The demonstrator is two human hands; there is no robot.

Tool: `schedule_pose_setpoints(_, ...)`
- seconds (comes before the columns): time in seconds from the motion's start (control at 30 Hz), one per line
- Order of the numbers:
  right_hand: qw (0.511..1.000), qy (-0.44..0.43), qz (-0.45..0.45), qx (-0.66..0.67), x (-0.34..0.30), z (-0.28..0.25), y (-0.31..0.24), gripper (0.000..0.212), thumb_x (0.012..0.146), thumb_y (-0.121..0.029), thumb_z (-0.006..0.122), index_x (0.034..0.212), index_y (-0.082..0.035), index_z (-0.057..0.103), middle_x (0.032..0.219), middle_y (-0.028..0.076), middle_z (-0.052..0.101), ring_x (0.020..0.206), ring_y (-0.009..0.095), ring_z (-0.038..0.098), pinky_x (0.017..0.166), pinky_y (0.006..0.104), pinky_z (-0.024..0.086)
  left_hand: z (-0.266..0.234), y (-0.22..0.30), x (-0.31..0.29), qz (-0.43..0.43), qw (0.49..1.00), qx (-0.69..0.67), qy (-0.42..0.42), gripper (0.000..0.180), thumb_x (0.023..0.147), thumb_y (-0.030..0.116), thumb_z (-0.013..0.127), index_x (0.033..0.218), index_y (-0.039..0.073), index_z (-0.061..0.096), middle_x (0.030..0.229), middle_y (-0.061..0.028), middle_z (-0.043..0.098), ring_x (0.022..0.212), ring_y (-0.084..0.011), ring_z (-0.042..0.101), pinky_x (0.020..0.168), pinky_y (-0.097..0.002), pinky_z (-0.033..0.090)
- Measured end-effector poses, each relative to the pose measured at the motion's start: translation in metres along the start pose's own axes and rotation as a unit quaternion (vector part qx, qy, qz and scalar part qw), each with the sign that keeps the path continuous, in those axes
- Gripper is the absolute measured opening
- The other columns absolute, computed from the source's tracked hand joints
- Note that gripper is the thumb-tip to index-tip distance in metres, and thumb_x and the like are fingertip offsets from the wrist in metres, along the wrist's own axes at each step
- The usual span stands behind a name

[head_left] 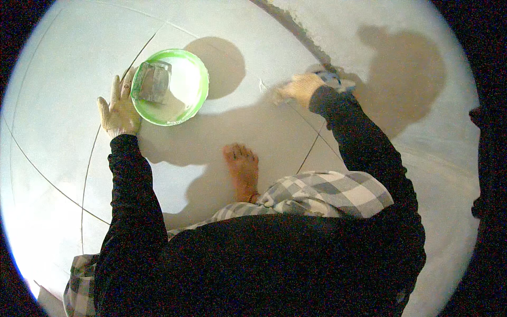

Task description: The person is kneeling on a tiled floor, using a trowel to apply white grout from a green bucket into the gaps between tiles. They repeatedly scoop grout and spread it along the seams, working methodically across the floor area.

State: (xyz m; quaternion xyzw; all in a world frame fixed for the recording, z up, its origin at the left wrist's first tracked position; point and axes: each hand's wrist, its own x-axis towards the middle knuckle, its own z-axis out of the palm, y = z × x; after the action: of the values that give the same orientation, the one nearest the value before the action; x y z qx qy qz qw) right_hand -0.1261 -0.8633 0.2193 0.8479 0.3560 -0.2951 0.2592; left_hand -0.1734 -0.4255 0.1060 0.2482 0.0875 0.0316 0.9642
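Observation:
A shallow round green basin [203, 90] stands on the floor ahead of me, with a pale, whitish filling. Inside it, against the left wall, lies a grey, roughly square flat piece [155, 82], perhaps a smeared scraper. My left hand [120, 108], in a cream knit glove, lies along the basin's left side with fingers stretched and spread. On the right, my right hand [303, 89], gloved too, presses down near the floor's edge along the wall. A crumpled blue-and-white cloth [331, 79] shows beside and under it; the fingertips are blurred.
Pale floor tiles [58, 158] with dark joint lines spread around me. A rough dark seam [301, 33] runs along the wall's foot at upper right. My bare foot [243, 169] rests on the floor between my arms. Shadows fall beside the basin and right hand.

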Motion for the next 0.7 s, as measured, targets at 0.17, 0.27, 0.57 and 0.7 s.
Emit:
schedule_pose_setpoints(0.17,0.944,0.091,0.1,0.302,-0.022,0.027,0.0,0.034,0.092,-0.025,0.054,0.124,-0.018,0.063,0.111,0.017,0.068,0.098,0.037,0.066,0.085,0.0456,0.052,0.0,-0.001,0.0,-0.007,1.0,0.012,-0.004,0.088,0.096,0.06,0.037,0.155,0.002,0.007,0.159,-0.0259,0.017,0.148,-0.0393,0.017,0.121,-0.052,0.013)
schedule_pose_setpoints(0.27,0.927,0.121,0.253,0.248,-0.01,0.041,-0.043,0.035,0.097,-0.027,0.047,0.126,-0.013,0.06,0.109,0.017,0.069,0.099,0.037,0.065,0.09,0.0445,0.052,0.0,-0.003,-0.001,-0.006,1.0,0.009,-0.005,0.086,0.097,0.06,0.035,0.156,0.004,0.007,0.158,-0.0264,0.017,0.148,-0.0394,0.018,0.121,-0.0524,0.013)
schedule_pose_setpoints(0.57,0.966,0.045,0.08,0.242,-0.011,0.03,-0.018,0.053,0.086,-0.005,0.054,0.133,-0.029,0.057,0.108,0.019,0.068,0.098,0.038,0.067,0.085,0.0468,0.054,0.006,0.0,0.002,-0.008,1.0,-0.01,-0.005,0.088,0.097,0.058,0.037,0.156,0.003,0.003,0.159,-0.0265,0.016,0.147,-0.0404,0.017,0.121,-0.0537,0.014)
schedule_pose_setpoints(0.7,0.987,0.08,0.136,0.024,0.048,-0.017,0.025,0.048,0.087,-0.008,0.054,0.127,-0.033,0.062,0.103,0.017,0.069,0.089,0.038,0.067,0.078,0.0485,0.054,0.009,-0.001,-0.001,-0.003,1.0,0.004,0.013,0.085,0.098,0.058,0.033,0.155,0.002,0.005,0.16,-0.0252,0.014,0.148,-0.0394,0.016,0.121,-0.0523,0.012)
